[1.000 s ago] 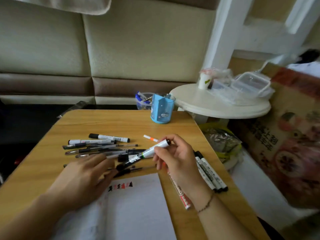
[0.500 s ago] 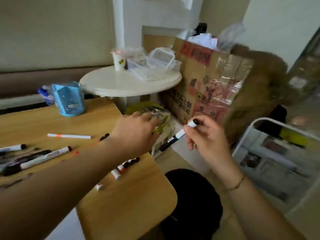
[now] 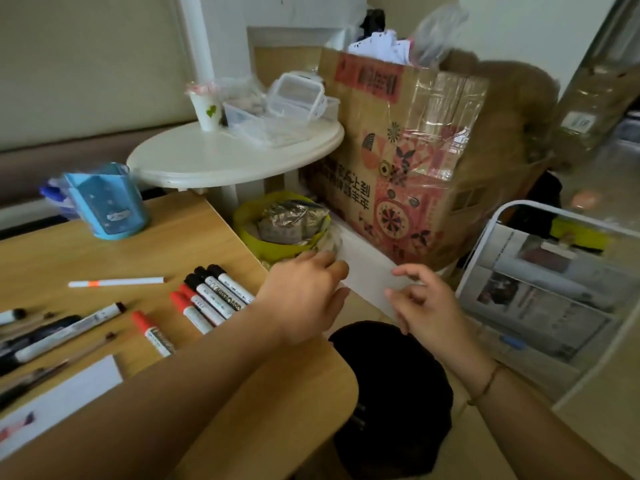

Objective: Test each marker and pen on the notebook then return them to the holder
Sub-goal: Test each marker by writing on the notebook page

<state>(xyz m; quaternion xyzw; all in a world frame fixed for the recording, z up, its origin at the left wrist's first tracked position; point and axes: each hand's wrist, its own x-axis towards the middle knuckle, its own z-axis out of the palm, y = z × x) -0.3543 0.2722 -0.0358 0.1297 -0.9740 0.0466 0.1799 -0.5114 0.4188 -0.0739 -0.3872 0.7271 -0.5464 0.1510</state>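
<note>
markers (image 3: 211, 299) on table (image 3: 194, 237), right of pen (image 3: 116, 282)

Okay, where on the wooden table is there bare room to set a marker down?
Bare wood lies between the blue holder and the orange-banded pen, and at the table's near right corner beside the left forearm. It is crowded from the capped markers leftward to the notebook.

Cardboard box (image 3: 398, 150): large dark Chinese characters printed down left face, upside down, too blurred to make out; red label near top rim, also unreadable. Black-capped marker (image 3: 216, 292): dark print along barrel, letters not legible. Red-capped marker (image 3: 152, 332): red print on barrel, illegible. No words or numbers readable.
</note>
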